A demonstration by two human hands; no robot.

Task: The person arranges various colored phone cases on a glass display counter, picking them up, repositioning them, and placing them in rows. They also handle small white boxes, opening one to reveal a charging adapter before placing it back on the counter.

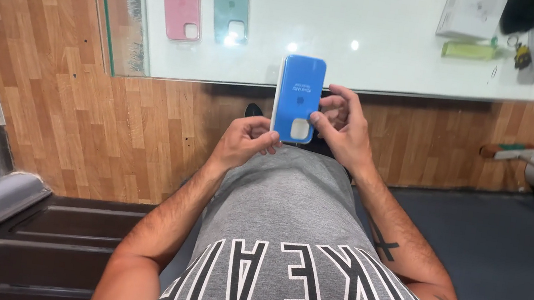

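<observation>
Right hand [344,127] grips blue phone case [299,98].

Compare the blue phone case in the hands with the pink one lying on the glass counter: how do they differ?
The blue phone case is held upright off the counter between the left hand and right hand; the pink phone case lies flat on the glass counter, untouched. The blue one sits in a white-edged package; the pink shows none. Both are rounded rectangles with a camera cutout at a lower corner.
</observation>
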